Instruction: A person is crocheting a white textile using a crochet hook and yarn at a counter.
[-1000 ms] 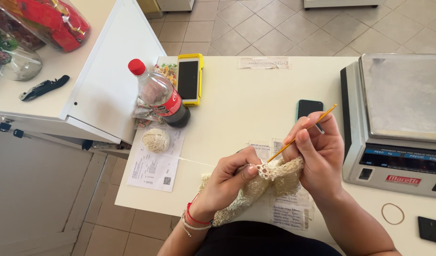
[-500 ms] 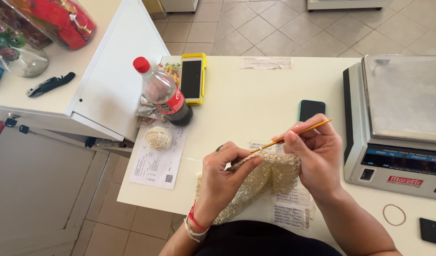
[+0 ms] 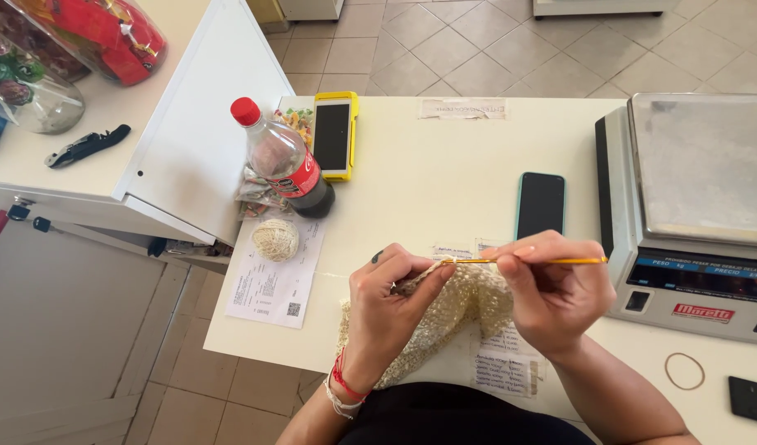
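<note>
Crochet hook (image 3: 551, 261) now level, lace (image 3: 444, 317) maybe lower

My forearms are bare, with no sleeves reaching the wrists. On the wrist of my left hand (image 3: 392, 309) I wear a thin red cord bracelet (image 3: 343, 381) wound around a few times, and just below it a pale whitish string bracelet (image 3: 336, 403); there is a small dark mark on one left knuckle. My right hand (image 3: 554, 288) is bare of rings or bands, with pale, neat fingernails, and dark clothing (image 3: 453, 416) covers my lap.
</note>
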